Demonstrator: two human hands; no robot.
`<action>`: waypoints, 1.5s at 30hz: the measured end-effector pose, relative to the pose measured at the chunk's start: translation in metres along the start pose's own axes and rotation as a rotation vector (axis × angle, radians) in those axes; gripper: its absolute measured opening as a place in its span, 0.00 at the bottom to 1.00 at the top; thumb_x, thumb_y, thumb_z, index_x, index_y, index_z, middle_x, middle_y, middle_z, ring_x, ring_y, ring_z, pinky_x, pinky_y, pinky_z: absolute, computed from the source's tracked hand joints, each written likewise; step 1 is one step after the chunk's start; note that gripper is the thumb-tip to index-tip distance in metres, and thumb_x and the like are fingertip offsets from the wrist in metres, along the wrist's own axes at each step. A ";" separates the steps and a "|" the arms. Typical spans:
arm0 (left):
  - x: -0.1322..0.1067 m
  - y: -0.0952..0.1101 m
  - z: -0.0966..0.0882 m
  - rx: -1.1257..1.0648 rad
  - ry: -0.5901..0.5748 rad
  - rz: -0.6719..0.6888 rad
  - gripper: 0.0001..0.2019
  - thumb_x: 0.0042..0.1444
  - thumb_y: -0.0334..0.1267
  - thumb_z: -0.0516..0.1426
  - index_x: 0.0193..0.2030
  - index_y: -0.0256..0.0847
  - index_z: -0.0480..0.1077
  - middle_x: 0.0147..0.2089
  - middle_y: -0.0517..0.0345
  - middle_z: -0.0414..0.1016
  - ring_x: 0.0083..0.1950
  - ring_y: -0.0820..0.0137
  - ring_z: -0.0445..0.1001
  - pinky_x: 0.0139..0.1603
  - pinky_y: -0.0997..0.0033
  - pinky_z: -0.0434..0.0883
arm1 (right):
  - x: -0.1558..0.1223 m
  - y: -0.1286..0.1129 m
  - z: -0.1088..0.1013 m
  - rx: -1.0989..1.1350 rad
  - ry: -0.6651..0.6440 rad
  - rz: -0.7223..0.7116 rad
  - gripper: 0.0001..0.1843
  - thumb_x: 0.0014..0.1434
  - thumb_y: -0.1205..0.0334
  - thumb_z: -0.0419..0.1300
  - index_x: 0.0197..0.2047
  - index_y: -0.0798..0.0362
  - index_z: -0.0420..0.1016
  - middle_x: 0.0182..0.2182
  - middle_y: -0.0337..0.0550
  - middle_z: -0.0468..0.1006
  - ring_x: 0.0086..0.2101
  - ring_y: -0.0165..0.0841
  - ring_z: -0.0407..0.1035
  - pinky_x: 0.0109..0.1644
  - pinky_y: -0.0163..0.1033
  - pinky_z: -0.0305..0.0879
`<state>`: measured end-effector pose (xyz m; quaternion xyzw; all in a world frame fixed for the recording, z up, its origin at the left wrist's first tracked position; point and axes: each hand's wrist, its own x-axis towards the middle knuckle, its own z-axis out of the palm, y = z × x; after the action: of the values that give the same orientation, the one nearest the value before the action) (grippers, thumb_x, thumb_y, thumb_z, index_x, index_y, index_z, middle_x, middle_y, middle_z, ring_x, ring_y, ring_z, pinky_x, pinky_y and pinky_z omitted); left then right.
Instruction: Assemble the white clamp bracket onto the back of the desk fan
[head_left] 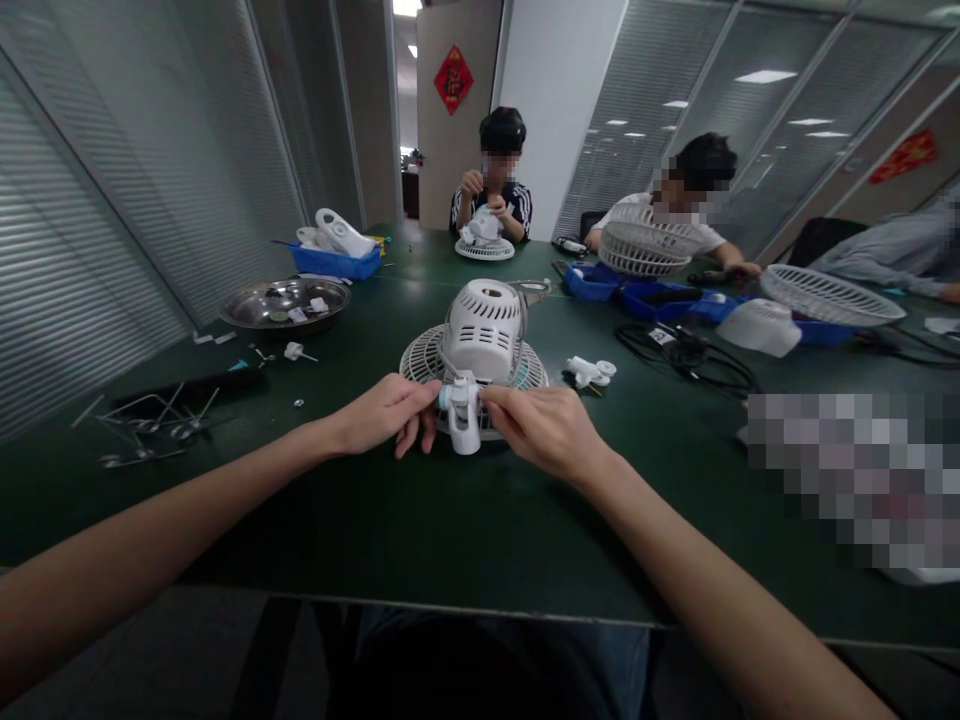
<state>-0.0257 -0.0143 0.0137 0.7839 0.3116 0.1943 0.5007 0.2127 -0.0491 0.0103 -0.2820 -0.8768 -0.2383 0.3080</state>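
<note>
A white desk fan lies face down, its grille (416, 355) on the table and its slotted motor housing (487, 325) on top. From the housing's near side a white pivot bracket (465, 425) points toward me. My left hand (405, 412) pinches the light blue knob (443, 397) on the bracket's left side, some fingers curled below. My right hand (544, 425) is closed at the bracket's right side, thumb and forefinger pressed together there. What lies between those fingertips is hidden.
A metal bowl (326, 318) with small parts and a blue bin (337, 262) stand at left, near bent metal rods (161, 420). A white fan part (590, 372) lies right of the fan. Beyond are black cables (694, 355), a grille (829, 297) and people working.
</note>
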 end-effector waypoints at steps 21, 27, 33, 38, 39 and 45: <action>0.003 -0.005 0.005 -0.138 -0.021 0.081 0.20 0.66 0.48 0.44 0.39 0.31 0.66 0.29 0.53 0.73 0.22 0.74 0.73 0.24 0.75 0.68 | 0.010 -0.003 -0.014 0.024 -0.349 0.197 0.17 0.68 0.57 0.40 0.41 0.55 0.66 0.26 0.40 0.75 0.21 0.28 0.61 0.25 0.37 0.42; 0.001 -0.001 0.010 -0.186 0.019 0.062 0.15 0.63 0.45 0.51 0.46 0.33 0.62 0.32 0.54 0.74 0.22 0.75 0.73 0.23 0.76 0.68 | 0.009 -0.002 -0.011 0.051 -0.290 0.201 0.15 0.69 0.59 0.41 0.43 0.55 0.66 0.29 0.41 0.76 0.22 0.29 0.63 0.26 0.37 0.44; -0.001 0.001 0.014 -0.212 0.079 0.083 0.15 0.60 0.41 0.55 0.50 0.35 0.60 0.36 0.55 0.73 0.23 0.76 0.73 0.23 0.77 0.71 | 0.010 -0.001 -0.013 0.084 -0.223 0.215 0.12 0.67 0.59 0.44 0.42 0.55 0.65 0.32 0.42 0.76 0.24 0.28 0.64 0.26 0.36 0.46; 0.001 -0.002 0.016 -0.217 0.139 0.096 0.17 0.57 0.36 0.59 0.50 0.39 0.58 0.40 0.57 0.73 0.23 0.77 0.74 0.23 0.77 0.72 | 0.008 -0.001 -0.013 0.151 -0.197 0.175 0.09 0.65 0.59 0.47 0.43 0.54 0.64 0.31 0.40 0.75 0.23 0.27 0.63 0.26 0.34 0.50; 0.002 -0.003 0.016 -0.222 0.144 0.097 0.17 0.57 0.35 0.59 0.50 0.39 0.58 0.39 0.57 0.73 0.23 0.77 0.74 0.22 0.77 0.72 | 0.008 -0.001 -0.012 0.157 -0.197 0.164 0.09 0.65 0.59 0.48 0.43 0.54 0.64 0.30 0.39 0.74 0.23 0.27 0.63 0.27 0.34 0.50; 0.003 -0.007 0.010 -0.271 0.100 0.114 0.14 0.57 0.33 0.57 0.49 0.37 0.59 0.35 0.57 0.75 0.23 0.74 0.75 0.23 0.76 0.73 | 0.007 -0.003 -0.009 0.131 -0.205 0.188 0.10 0.66 0.59 0.47 0.43 0.55 0.65 0.29 0.39 0.74 0.23 0.27 0.63 0.27 0.34 0.51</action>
<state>-0.0194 -0.0169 0.0028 0.7148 0.2621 0.3017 0.5739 0.2103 -0.0540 0.0209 -0.3651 -0.8870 -0.1208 0.2555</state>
